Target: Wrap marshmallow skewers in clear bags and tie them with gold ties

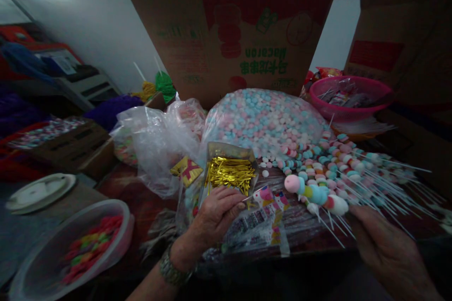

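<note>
Our right hand [384, 240] had fingers closed on lower end of one candy skewer [316, 195], held above table, tip pointing left. Left hand [219, 211] bent over near end of one tray [231, 151] of gold ties [229, 172], can't tell if it gripped anything. Beyond: one big candy bag [264, 117], one pink basket [349, 108], too many skewers to count. Table edge ran close below wrappers [264, 211]; bare table [129, 193] lay between tub [120, 211] and tray.

A dark red table [141, 187] carries candy skewers [349, 169] and bags [263, 117].
</note>
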